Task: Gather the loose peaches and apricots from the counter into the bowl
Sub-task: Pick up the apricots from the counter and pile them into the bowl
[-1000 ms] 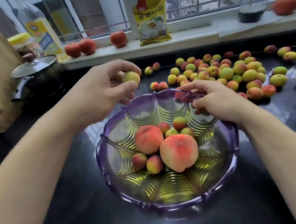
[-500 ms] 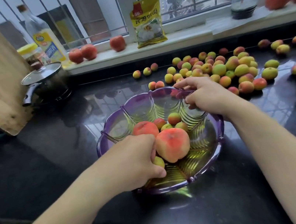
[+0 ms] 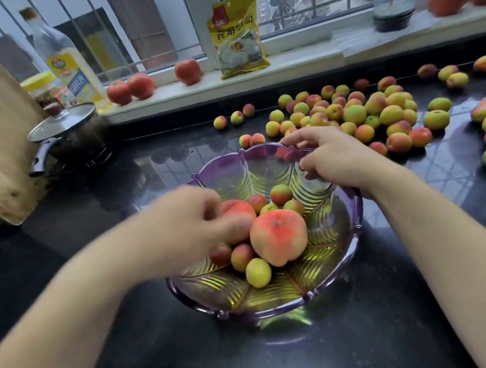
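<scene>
The left hand (image 3: pixel 191 227) has let go its apricot (image 3: pixel 258 272) in the bowl (image 3: pixel 339 276) and lifts away blurred, grip unclear. The right hand (image 3: pixel 331 157) holds the far rim. Many fruits (image 3: pixel 355 115) remain beyond it.

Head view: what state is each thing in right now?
Bowl: upright, partly filled with fruit.
Left hand: blurred, over the bowl; grip unclear.
Right hand: gripping the bowl's far rim.
Loose fruit: on the counter.
Pot: lid on.
Oil bottle: upright, stoppered.
</scene>
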`<action>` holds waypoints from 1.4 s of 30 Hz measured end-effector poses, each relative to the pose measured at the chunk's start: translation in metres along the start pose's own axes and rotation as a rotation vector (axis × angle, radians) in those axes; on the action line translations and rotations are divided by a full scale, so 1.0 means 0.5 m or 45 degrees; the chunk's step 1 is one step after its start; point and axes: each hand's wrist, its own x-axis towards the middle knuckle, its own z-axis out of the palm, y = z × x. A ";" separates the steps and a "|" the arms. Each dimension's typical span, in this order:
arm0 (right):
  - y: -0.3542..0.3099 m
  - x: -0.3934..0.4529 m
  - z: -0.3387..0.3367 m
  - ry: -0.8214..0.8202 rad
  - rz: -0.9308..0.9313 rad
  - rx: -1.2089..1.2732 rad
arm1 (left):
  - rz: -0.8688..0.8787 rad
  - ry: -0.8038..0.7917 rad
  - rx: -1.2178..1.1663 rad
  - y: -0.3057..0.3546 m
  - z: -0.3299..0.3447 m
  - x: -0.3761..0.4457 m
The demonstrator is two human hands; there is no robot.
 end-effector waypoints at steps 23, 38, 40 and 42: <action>0.020 0.025 -0.002 -0.066 0.030 0.161 | -0.326 0.150 0.207 -0.104 -0.014 0.581; 0.024 0.025 -0.009 -0.102 0.026 0.165 | -0.225 0.273 0.298 -0.114 -0.023 0.661; 0.020 0.023 -0.007 -0.102 0.035 0.178 | -0.221 0.284 0.280 -0.115 -0.027 0.634; 0.018 0.022 -0.006 -0.092 0.038 0.190 | -0.207 0.310 0.178 -0.106 -0.041 0.596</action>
